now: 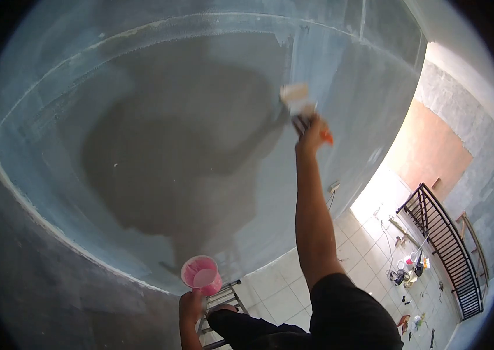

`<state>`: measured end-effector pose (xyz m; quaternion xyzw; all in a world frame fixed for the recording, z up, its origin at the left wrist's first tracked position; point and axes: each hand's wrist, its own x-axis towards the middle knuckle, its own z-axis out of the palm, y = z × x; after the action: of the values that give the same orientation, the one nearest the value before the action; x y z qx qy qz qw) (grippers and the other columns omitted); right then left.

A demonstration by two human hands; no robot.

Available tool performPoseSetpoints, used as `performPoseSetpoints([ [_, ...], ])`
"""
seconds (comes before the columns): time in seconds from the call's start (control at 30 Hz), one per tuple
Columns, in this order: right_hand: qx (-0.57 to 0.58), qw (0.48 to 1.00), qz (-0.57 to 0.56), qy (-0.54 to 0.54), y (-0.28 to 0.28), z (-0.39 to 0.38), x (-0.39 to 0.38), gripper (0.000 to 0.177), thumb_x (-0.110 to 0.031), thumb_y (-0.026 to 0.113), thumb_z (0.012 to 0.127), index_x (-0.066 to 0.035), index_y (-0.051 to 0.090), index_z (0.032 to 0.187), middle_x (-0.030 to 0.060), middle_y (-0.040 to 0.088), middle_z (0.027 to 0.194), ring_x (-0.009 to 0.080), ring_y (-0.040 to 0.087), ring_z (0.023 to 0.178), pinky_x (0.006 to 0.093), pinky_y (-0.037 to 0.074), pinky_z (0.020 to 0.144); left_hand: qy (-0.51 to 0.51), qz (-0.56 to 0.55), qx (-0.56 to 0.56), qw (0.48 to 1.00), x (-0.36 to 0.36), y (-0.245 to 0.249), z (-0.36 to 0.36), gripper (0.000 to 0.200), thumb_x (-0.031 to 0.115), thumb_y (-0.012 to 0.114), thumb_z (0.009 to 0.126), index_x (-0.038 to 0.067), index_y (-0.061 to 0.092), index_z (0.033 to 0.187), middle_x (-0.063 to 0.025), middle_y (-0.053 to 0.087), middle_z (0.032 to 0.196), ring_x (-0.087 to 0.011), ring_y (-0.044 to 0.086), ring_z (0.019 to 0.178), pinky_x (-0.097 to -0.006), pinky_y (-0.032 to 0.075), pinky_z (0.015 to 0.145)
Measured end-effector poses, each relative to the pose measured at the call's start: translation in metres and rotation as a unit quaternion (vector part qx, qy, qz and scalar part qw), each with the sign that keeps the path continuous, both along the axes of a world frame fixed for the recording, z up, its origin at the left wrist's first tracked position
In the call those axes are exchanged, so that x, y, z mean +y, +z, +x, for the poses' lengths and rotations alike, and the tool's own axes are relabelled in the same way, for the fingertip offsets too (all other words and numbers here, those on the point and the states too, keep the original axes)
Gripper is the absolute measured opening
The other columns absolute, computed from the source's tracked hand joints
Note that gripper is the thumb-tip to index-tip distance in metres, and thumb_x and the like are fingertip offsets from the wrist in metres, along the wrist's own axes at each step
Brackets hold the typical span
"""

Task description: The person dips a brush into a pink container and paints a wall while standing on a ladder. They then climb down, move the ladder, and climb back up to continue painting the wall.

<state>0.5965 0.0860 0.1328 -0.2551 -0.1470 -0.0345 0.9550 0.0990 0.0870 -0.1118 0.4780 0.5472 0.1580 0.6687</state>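
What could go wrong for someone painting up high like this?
With the left hand holding the pink mug and the right hand the paintbrush, neither grips the ladder, so a slip could be hard to catch. The mug might tip, spilling its pale contents onto the tiled floor. The outstretched arm could upset the person's balance.

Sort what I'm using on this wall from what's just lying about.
Likely in use:
- blurred brush, right hand
- pink cup, left hand
- wall
- ladder

Seemingly lying about:
- dark cable
- small clutter on the floor
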Motion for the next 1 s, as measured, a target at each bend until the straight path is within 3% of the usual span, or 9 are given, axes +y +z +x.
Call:
performPoseSetpoints([
  [0.2,0.137,0.977,-0.163,-0.020,-0.115,-0.025,-0.035,0.023,-0.019,0.054,0.086,-0.004,0.047,0.101,0.0147,0.060,0.096,0.0294,0.065,0.078,0.0403,0.058,0.066,-0.029,0.013,0.023,0.999,0.005,-0.003,-0.016,0.020,0.022,0.052,0.083,0.007,0.047,0.071,-0.0005,0.042,0.052,-0.0093,0.035,0.035,-0.0259,0.027,0.032],
  [0.3,0.116,0.973,-0.195,-0.049,-0.068,0.018,-0.029,0.016,-0.015,0.060,0.080,-0.004,0.052,0.088,0.0085,0.058,0.078,0.0178,0.058,0.061,0.0294,0.050,0.050,-0.003,0.006,0.013,1.000,0.006,-0.003,-0.017,0.021,0.022,0.052,0.083,0.007,0.046,0.070,-0.0004,0.041,0.051,-0.0094,0.036,0.034,-0.0260,0.026,0.031],
  [0.33,0.075,0.946,-0.282,-0.143,-0.038,0.030,-0.024,0.027,-0.028,0.064,0.076,-0.003,0.058,0.087,0.0123,0.063,0.082,0.0214,0.064,0.073,0.0349,0.052,0.064,0.001,0.009,0.012,1.000,0.007,-0.003,-0.017,0.021,0.022,0.052,0.083,0.007,0.047,0.070,-0.0003,0.041,0.051,-0.0094,0.036,0.034,-0.0258,0.026,0.031],
  [0.4,0.022,0.881,-0.348,-0.320,0.029,0.070,-0.005,0.021,-0.020,0.064,0.073,-0.001,0.059,0.080,0.0081,0.060,0.079,0.0151,0.058,0.068,0.0306,0.049,0.063,0.004,0.011,0.014,1.000,0.009,-0.004,-0.014,0.021,0.023,0.052,0.083,0.007,0.047,0.069,-0.0001,0.041,0.050,-0.0094,0.036,0.034,-0.0256,0.026,0.031],
  [0.47,-0.048,0.930,-0.286,-0.225,0.105,0.062,-0.024,0.029,-0.022,0.063,0.075,0.004,0.062,0.088,0.0120,0.062,0.086,0.0179,0.060,0.074,0.0320,0.050,0.066,0.009,0.003,0.006,1.000,0.008,-0.005,-0.012,0.022,0.023,0.052,0.083,0.006,0.047,0.069,0.0001,0.040,0.050,-0.0095,0.036,0.034,-0.0256,0.026,0.031],
  [0.5,-0.037,0.974,-0.145,-0.168,0.131,0.030,-0.033,0.027,-0.020,0.061,0.076,0.003,0.061,0.090,0.0136,0.063,0.086,0.0212,0.062,0.075,0.0336,0.052,0.068,0.007,0.000,0.012,1.000,0.007,-0.003,-0.012,0.022,0.023,0.052,0.083,0.006,0.047,0.069,0.0001,0.040,0.050,-0.0095,0.036,0.034,-0.0256,0.026,0.031],
  [0.6,-0.077,0.996,0.013,-0.041,0.126,0.019,-0.042,0.027,-0.017,0.057,0.079,0.002,0.059,0.097,0.0154,0.063,0.090,0.0249,0.064,0.080,0.0386,0.054,0.073,0.003,0.003,-0.008,1.000,0.003,0.000,-0.006,0.022,0.023,0.053,0.083,0.006,0.048,0.070,0.0000,0.040,0.050,-0.0094,0.035,0.034,-0.0257,0.026,0.031],
  [0.8,0.011,0.995,-0.099,-0.008,-0.089,0.015,-0.015,0.042,-0.038,0.052,0.088,-0.008,0.050,0.118,0.0118,0.060,0.107,0.0273,0.061,0.095,0.0456,0.052,0.081,-0.022,0.001,0.014,1.000,0.002,-0.007,-0.010,0.021,0.023,0.053,0.084,0.006,0.048,0.073,0.0000,0.040,0.051,-0.0089,0.035,0.034,-0.0257,0.025,0.031],
  [1.0,0.197,0.931,-0.305,-0.039,-0.229,-0.019,-0.040,0.024,-0.028,0.058,0.086,-0.006,0.060,0.097,0.0072,0.064,0.088,0.0194,0.064,0.080,0.0321,0.050,0.066,-0.041,0.014,0.042,0.998,0.002,0.000,-0.012,0.021,0.024,0.053,0.085,0.006,0.048,0.074,0.0000,0.041,0.052,-0.0089,0.035,0.035,-0.0256,0.026,0.031],
])
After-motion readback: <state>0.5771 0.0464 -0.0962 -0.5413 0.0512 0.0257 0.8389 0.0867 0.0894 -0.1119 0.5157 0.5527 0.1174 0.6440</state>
